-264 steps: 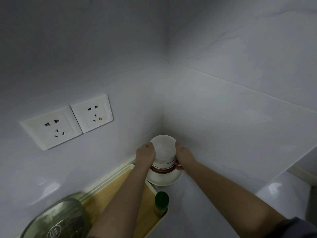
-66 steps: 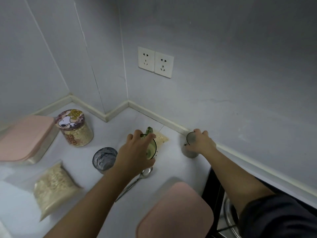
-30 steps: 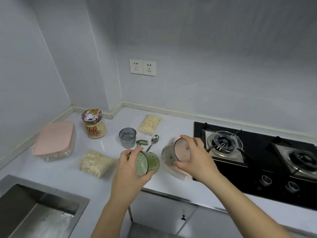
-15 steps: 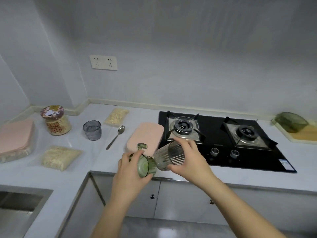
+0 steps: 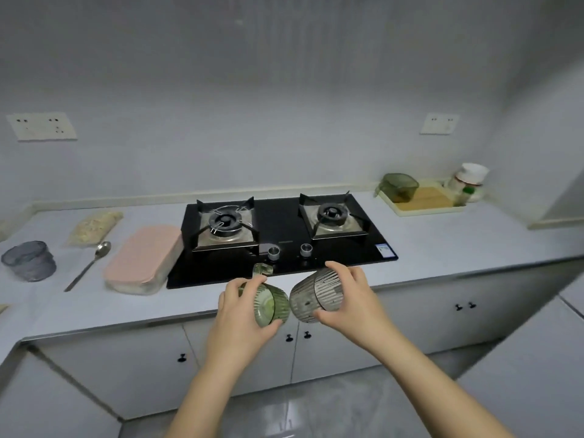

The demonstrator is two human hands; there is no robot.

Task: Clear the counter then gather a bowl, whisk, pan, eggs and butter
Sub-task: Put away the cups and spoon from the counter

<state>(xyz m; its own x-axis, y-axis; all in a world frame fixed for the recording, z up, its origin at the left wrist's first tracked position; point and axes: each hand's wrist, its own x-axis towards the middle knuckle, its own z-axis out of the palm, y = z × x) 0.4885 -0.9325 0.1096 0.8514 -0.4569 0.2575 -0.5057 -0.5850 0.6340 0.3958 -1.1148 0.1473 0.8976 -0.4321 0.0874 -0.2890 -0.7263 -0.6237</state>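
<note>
A pale kitchen counter is seen running along a grey wall, with a black two-burner hob set into it and white cupboards below. Two ribbed see-through cups are being held in the air just in front of the counter's edge, over the floor, both tipped onto their sides and almost touching. The green cup, which has a small handle showing at its top, is gripped by the left hand, whose fingers and thumb are curled round its wall. The grey cup is gripped by the right hand in the same way, fingers over the top and thumb underneath. Both cups are judged to be light and stiff; whether they are glass or plastic cannot be told, so they are best treated as breakable and rather slippery, and held round the ribbed wall, where some grip is offered. Left on the counter are a pink-lidded box, a spoon, a dark cup and a bag of grain, so the clearing is judged unfinished. A stack of white bowls is set in the far right corner beside a tray; no whisk, pan, eggs or butter can be seen.
</note>
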